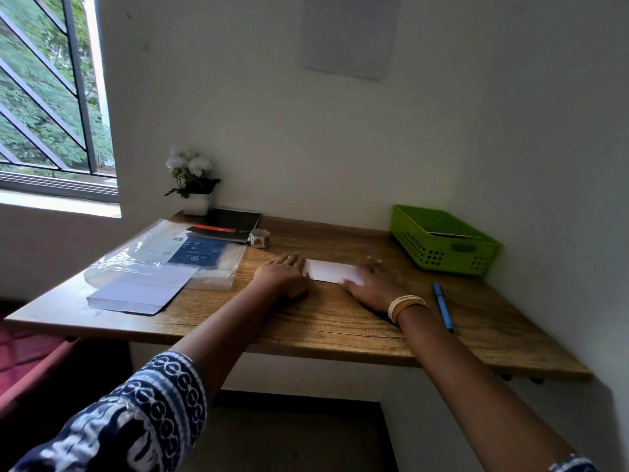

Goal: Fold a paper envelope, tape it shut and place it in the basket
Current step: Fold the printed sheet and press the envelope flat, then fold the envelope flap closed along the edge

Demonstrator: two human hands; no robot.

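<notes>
Head view: left hand (282,274) and right hand (372,287), open, palms flat on folded white paper (332,270), arms outstretched.

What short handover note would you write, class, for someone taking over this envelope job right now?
Left hand: flat, pressing the left end of the folded white paper strip on the wooden desk.
Right hand: flat on its right end.
Patterned tape roll: behind the left hand, untouched.
Green perforated plastic basket: back right corner, something flat already inside.
Done: first folds.
Left: finish folding, tape shut, put in the basket.
</notes>
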